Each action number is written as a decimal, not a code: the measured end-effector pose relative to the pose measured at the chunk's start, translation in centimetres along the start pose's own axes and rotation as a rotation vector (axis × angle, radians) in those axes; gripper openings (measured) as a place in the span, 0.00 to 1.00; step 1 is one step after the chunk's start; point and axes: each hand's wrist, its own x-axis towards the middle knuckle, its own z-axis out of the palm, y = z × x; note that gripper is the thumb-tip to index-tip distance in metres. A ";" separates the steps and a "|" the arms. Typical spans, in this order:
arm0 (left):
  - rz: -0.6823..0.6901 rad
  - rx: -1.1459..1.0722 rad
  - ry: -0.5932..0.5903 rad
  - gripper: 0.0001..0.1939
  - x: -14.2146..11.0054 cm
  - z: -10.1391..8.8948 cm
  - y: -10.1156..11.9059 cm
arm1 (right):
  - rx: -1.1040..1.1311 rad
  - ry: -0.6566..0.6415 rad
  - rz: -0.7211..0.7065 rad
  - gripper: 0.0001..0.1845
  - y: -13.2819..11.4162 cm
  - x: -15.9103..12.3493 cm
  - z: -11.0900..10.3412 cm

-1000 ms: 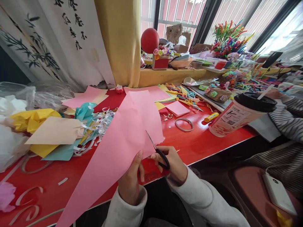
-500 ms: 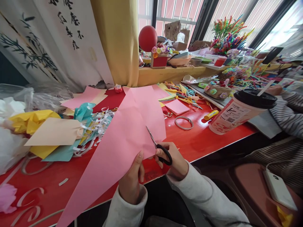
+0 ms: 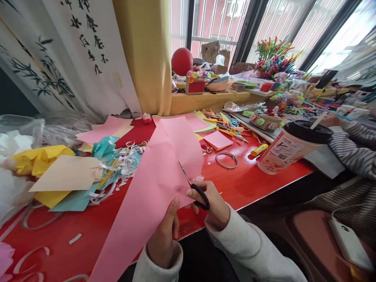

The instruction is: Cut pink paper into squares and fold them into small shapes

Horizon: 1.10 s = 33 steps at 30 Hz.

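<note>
Two hands [image 3: 163,237] [image 3: 216,203], left pinching pink paper [image 3: 149,180], right gripping scissors [image 3: 203,191]; QR-coded cup [image 3: 274,158], Chinese-inscribed scroll [image 3: 108,88]

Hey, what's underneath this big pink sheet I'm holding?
Around the pink sheet you can see red tabletop, with dark red paper and shredded strips reaching its left edge and more pink paper past its far end. Whatever lies beneath its middle is covered.
</note>
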 end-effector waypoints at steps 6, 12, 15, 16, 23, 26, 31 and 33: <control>-0.088 -0.199 -0.044 0.28 0.1 0.2 0.2 | -0.009 -0.009 -0.016 0.18 0.2 0.3 -0.3; -0.131 -0.270 -0.036 0.26 0.0 0.4 0.6 | -0.056 -0.043 -0.058 0.18 0.4 0.5 -0.3; -0.141 -0.296 -0.047 0.23 0.0 0.3 0.7 | -0.038 -0.025 -0.054 0.19 0.4 0.5 -0.3; -0.144 -0.308 -0.049 0.21 0.0 0.3 0.7 | -0.039 -0.018 -0.058 0.19 0.4 0.5 -0.3; -0.160 -0.381 -0.044 0.19 0.1 0.3 1.0 | -0.093 0.002 -0.086 0.20 0.0 0.7 -0.4; -0.164 -0.396 -0.053 0.14 0.1 0.4 1.2 | -0.083 0.001 -0.084 0.19 -0.1 0.8 -0.3; -0.152 -0.395 -0.053 0.10 0.0 0.4 1.1 | -0.064 0.005 -0.100 0.20 0.1 1.0 -0.4; -0.149 -0.391 -0.036 0.08 -0.1 0.4 0.9 | -0.065 0.006 -0.106 0.18 0.2 1.0 -0.4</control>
